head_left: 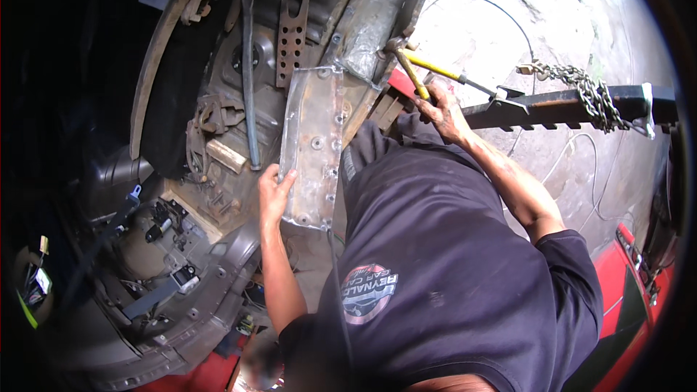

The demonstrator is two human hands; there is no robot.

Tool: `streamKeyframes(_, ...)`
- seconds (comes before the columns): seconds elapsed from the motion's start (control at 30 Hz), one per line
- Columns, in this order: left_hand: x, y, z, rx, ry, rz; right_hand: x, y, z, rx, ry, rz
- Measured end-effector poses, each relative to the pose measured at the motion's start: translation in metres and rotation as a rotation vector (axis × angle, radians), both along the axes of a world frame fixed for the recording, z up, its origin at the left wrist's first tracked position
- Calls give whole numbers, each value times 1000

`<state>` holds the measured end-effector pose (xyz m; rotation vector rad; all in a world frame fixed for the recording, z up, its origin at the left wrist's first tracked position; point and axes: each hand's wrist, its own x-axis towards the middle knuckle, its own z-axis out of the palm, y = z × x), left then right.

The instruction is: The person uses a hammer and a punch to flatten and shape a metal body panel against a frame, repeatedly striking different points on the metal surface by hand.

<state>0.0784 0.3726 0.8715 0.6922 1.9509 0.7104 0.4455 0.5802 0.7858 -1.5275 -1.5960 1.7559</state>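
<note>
My left hand (274, 189) grips the lower left edge of a long, bare sheet-metal panel (308, 123), thumb on its face. The panel has a row of small spots along its right side and a round hole near its middle. In my right hand (444, 116) is a hammer (412, 72), held by its yellowish handle with the head pointing up and away. Just beyond the hammer, a yellow rod (435, 66) with a grey shaft slants down toward a dark notched beam (559, 107).
Left of the panel lie a long grey bar (249, 80), a perforated rusty metal plate (292, 36) and a wood block (226, 155) on the vehicle's bare body. A chain (592, 94) wraps the beam at right. Cables (597, 174) cross the pale floor; a red body part (617, 290) stands lower right.
</note>
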Motion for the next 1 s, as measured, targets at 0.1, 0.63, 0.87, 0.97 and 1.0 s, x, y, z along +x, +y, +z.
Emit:
streamKeyframes(0.1,0,9,1,-24,65,-43,2,-1,-6,111,-8,20)
streamKeyframes(0.63,-16,-74,48,-180,-56,213,11,3,-3,-66,-15,-13)
streamKeyframes(0.87,-10,-107,58,-288,-11,169,5,12,-17,91,-174,104)
streamKeyframes(0.97,-12,-122,59,-299,-17,162,-5,7,-5,20,-118,62)
streamKeyframes(1.0,-15,-129,58,-303,-35,168,-8,2,-4,31,-101,33)
